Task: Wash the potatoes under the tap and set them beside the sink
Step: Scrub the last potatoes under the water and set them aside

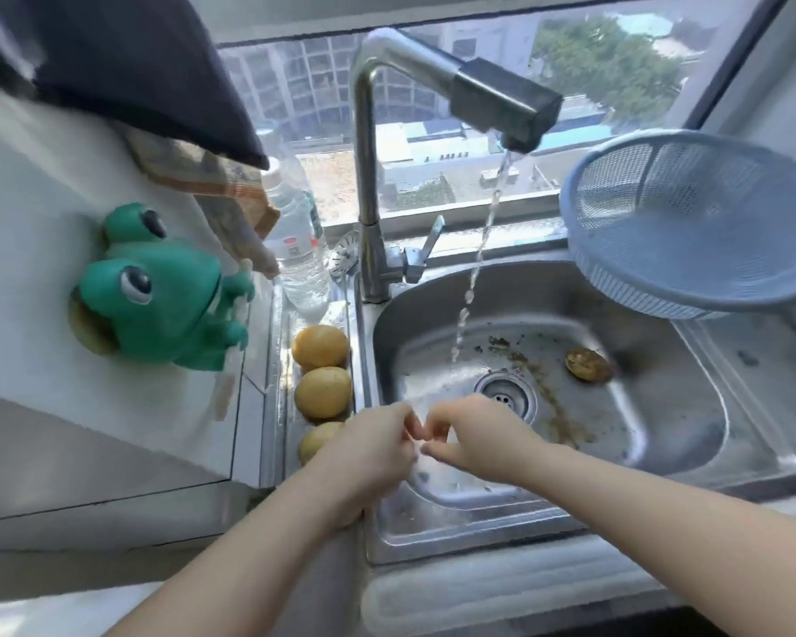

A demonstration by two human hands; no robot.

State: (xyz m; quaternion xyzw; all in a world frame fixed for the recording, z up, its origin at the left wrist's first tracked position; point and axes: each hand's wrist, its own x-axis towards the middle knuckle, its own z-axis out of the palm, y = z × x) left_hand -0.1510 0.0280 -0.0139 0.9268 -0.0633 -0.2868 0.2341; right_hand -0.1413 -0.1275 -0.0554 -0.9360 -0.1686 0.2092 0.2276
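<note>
Potatoes: three clean-looking yellow ones sit in a row on the narrow ledge left of the sink (690, 420), i.e. far one (320, 346), middle one (323, 392) & near one (317, 442), the last partly hidden behind the left wrist. Prob. parked there because that strip is the "beside the sink" spot and its raised edge stops them rolling. A fourth, dirty potato (588, 365) lies in the basin, far right of the drain, w/ bits of grit trailing round it, so it looks unwashed.

The tap (502, 101) is running; its stream (474, 268) lands just far of the drain, not on the hands.

The left hand (373, 445) & right hand (474, 436) meet over the near-left part of the basin, fingertips touching, fingers of both curled in, nothing visible held between them. Looks like grit being rubbed off the fingers over the basin so the mess stays in it.

Judgement: approx. three of four done; next reach goes far right for the last one, then under the stream.
</note>
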